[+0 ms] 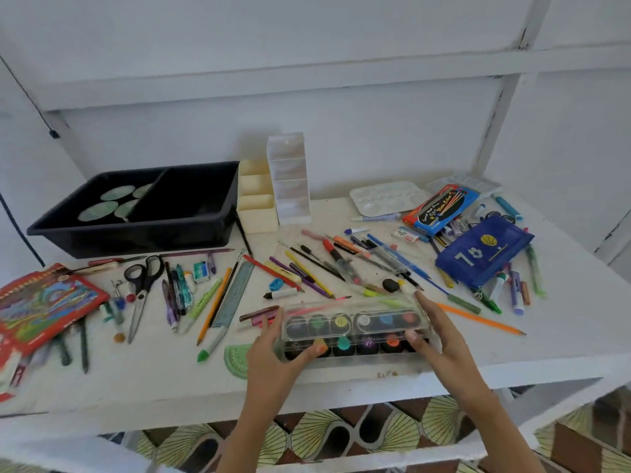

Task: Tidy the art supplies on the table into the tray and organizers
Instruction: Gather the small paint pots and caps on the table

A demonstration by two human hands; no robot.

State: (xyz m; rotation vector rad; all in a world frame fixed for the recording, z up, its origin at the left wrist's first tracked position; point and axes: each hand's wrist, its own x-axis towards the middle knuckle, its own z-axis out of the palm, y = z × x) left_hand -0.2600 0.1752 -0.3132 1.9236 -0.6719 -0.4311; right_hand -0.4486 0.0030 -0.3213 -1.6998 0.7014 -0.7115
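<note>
A clear plastic case of paint pots [355,331] lies near the table's front edge. My left hand [273,349] grips its left end, thumb on the front face. My right hand [433,332] grips its right end, fingers along the far side, thumb on the front. A black two-part tray [143,230] stands at the back left, with round green discs in its left part. Beside it stand a cream organizer [259,206] and a clear tiered organizer [290,179]. Pencils, pens, brushes and markers [307,268] lie scattered across the table.
Scissors [141,285] and a ruler [232,295] lie left of centre. A red pencil box [44,305] sits at the left edge. At the right are a blue pouch [485,250], a blue pencil box [440,213] and a white palette [386,198]. A green protractor [239,361] lies by my left wrist.
</note>
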